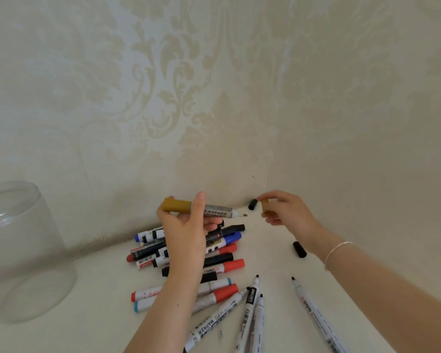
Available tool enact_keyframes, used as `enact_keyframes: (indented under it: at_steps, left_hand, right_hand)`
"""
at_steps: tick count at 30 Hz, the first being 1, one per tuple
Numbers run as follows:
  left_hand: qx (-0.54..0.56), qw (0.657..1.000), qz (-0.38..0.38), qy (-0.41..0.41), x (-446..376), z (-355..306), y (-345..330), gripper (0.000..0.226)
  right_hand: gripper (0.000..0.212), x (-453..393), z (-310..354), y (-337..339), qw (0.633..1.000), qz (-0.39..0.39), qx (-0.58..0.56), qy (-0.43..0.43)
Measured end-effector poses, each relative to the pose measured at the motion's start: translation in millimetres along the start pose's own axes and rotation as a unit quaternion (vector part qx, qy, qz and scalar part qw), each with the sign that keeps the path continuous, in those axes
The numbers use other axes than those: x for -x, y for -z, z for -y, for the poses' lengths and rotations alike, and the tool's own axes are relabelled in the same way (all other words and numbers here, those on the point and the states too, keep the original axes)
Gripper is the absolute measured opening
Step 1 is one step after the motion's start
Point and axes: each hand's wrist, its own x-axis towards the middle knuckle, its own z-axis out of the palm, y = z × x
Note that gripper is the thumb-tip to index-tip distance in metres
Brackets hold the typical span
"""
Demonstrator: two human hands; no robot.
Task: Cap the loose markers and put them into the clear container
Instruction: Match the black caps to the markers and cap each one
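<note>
Left hand (186, 233) grips gold marker (199, 208) level at frame centre, tip bared toward the cap (265, 207) pinched by right hand (285, 212) (lined up for capping); jar (23, 250) far left.

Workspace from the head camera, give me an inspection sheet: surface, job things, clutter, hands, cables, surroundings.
Surface: pale tabletop in a wall corner.
Job's things: gold marker, uncapped, tip pointing right; gold cap; clear container at left, nothing seen inside; marker pile at centre; uncapped markers lying nearer the camera.
Clutter: two loose black caps.
Hands: left hand holds the gold marker; right hand pinches the gold cap, apart from the tip.
Cables: nothing seen.
Surroundings: patterned wallpaper; bracelet on the right wrist.
</note>
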Motion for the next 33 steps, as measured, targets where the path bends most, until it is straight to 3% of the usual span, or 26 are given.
enact_keyframes:
  at_steps: [2,5,12,19,24,29,33]
  left_hand:
    - [0.025,0.999,-0.027,0.001,-0.4,-3.1,1.4,0.051]
    - [0.054,0.997,-0.059,0.011,-2.6,-3.8,1.9,0.044]
    - [0.073,0.992,-0.095,0.03,-4.2,1.4,2.8,0.036]
    - [0.06,0.995,-0.08,0.026,0.2,1.4,-0.1,0.036]
    - [0.053,0.998,-0.02,0.021,3.7,2.4,-1.1,0.022]
    - [0.062,0.984,0.125,0.115,5.6,-1.2,-0.1,0.012]
    - [-0.006,0.966,0.196,0.166,18.0,8.2,-12.7,0.016]
  right_hand:
    - [0.014,11.0,15.3,-2.1,0.99,0.032,-0.133,-0.019]
    - [0.006,20.5,22.3,-4.0,0.972,0.069,-0.221,-0.034]
    - [0.009,29.6,26.5,-8.5,0.957,0.14,-0.25,-0.039]
    - [0.013,32.6,29.4,-16.6,0.961,0.141,-0.235,-0.031]
    - [0.01,32.7,34.9,-23.6,0.969,0.113,-0.219,-0.025]
    - [0.015,15.7,41.1,-19.6,0.952,-0.058,-0.302,-0.014]
    - [0.017,6.0,51.7,-25.1,0.973,-0.074,-0.216,0.022]
